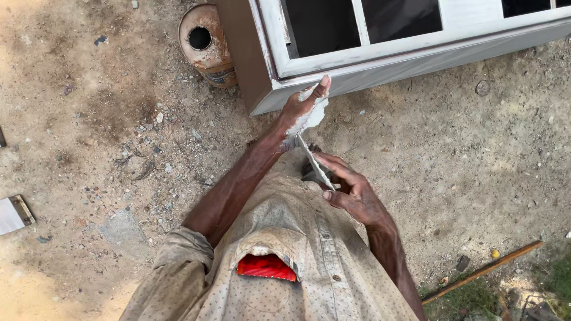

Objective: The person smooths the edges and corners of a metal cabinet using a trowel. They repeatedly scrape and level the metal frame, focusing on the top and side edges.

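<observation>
Now left hand point(303, 113) and right hand point(351, 190) both grip putty blade point(315, 166), long axis diagonal

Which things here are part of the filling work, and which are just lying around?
In use: left hand with white putty; right hand holding putty blade; window frame.
Lying about: rusty can, wooden stick, metal piece.

We are in an outdoor work yard: bare dirt ground point(89, 119), a grey-painted window frame point(380, 59), a rusty can point(205, 44).
</observation>
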